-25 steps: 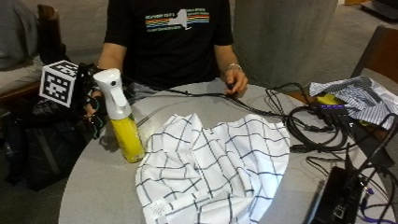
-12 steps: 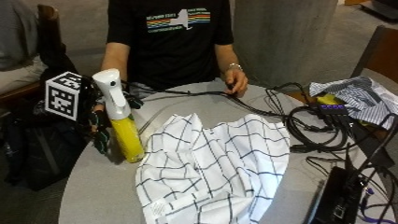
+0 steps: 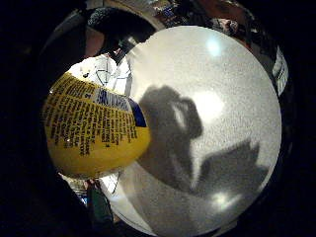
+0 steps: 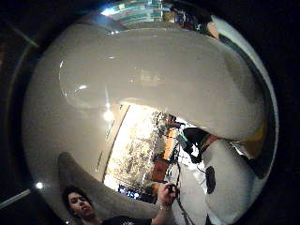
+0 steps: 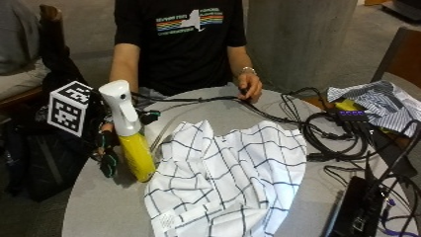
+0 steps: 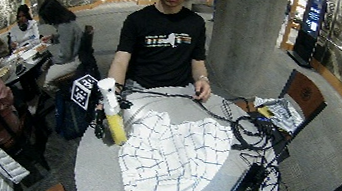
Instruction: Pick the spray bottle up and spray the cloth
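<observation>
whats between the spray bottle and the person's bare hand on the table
In the outside view, black cables run from behind the spray bottle across to the bare hand; below them, bare table.

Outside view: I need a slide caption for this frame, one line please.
Gloved right hand holds a yellow spray bottle upright beside a checked cloth on a round table.

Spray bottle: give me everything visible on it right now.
The spray bottle has a white trigger head and neck above a yellow body that looks like plastic. The little-finger palm view shows a yellow label with dark print and a blue band on that body. It is tilted, head leaning away from the checked cloth, base low at the round grey table by the cloth's edge; whether it touches the table is unclear. The gloved right hand grips it from the side away from the cloth.
</observation>
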A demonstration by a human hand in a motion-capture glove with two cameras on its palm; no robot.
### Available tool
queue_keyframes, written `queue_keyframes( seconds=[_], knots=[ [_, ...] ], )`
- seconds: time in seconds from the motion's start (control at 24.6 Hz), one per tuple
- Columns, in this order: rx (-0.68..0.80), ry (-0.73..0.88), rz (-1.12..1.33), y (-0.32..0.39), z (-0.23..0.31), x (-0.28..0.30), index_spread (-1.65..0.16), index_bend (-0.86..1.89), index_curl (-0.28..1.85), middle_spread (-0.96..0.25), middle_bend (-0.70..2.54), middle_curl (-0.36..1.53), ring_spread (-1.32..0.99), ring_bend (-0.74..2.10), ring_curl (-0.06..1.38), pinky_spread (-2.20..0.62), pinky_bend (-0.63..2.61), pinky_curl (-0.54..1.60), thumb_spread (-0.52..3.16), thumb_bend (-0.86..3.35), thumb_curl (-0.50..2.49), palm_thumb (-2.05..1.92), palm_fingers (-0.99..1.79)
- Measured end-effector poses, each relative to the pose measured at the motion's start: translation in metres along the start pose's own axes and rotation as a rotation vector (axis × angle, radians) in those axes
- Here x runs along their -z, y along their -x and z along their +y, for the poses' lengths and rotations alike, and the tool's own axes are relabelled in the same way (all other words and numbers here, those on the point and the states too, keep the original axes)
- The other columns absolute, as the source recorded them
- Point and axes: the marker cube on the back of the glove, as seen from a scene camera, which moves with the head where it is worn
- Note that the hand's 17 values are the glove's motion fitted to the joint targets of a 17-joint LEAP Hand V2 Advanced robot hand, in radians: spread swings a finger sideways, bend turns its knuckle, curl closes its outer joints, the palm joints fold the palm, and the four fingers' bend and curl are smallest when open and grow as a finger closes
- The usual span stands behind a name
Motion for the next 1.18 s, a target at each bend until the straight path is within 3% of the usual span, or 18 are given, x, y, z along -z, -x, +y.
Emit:
queue_keyframes(
  seconds=[0.37,0.53,0.69,1.18],
  knots=[
    [0.008,-0.017,0.018,0.001,-0.012,-0.011,-0.34,0.07,0.14,0.02,0.35,0.43,0.05,0.44,0.37,0.29,0.51,0.37,0.82,-0.05,0.42,0.75,0.53],
    [0.022,-0.02,0.006,0.003,-0.012,-0.011,-0.3,0.14,0.16,-0.02,0.41,0.44,-0.01,0.52,0.35,0.22,0.47,0.34,0.82,0.04,0.46,0.91,0.9],
    [0.043,0.0,0.054,0.013,-0.013,-0.006,-0.26,0.2,0.22,-0.03,0.34,0.43,-0.03,0.5,0.36,0.14,0.46,0.34,0.79,0.04,0.49,0.97,1.0],
    [0.028,0.355,0.467,0.067,-0.02,0.001,-0.23,0.14,0.29,-0.05,0.28,0.43,-0.05,0.46,0.38,0.06,0.4,0.35,0.7,-0.02,0.54,1.02,1.07]
  ],
)
